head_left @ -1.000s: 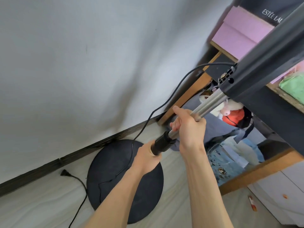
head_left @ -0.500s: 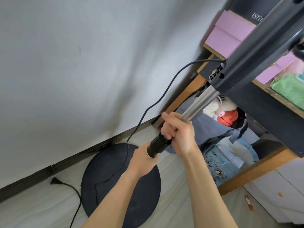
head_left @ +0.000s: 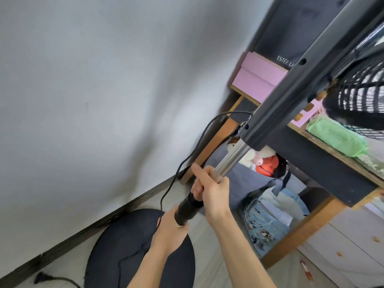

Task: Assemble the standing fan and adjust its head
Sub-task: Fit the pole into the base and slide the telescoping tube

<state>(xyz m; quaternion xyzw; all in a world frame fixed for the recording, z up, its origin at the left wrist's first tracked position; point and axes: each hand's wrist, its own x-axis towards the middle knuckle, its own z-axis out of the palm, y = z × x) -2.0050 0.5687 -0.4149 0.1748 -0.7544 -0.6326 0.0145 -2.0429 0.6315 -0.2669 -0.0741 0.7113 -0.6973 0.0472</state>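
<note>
The grille [head_left: 361, 94] has come into view; right hand [head_left: 214, 196] grips the chrome tube [head_left: 232, 159], left hand [head_left: 168, 235] the black collar [head_left: 187, 208]; head adjustment likely remains.

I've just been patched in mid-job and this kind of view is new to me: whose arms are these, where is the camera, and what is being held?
There is no machine here. These are a person's bare arms, seen from one camera worn on the head and looking down. The right hand grips the steel tube. The left hand grips the lower end of the collar. Above, the tube enters the fan's dark column, with the grille at right. The cord hangs from the column. On the floor lie the base and the plug.
</note>
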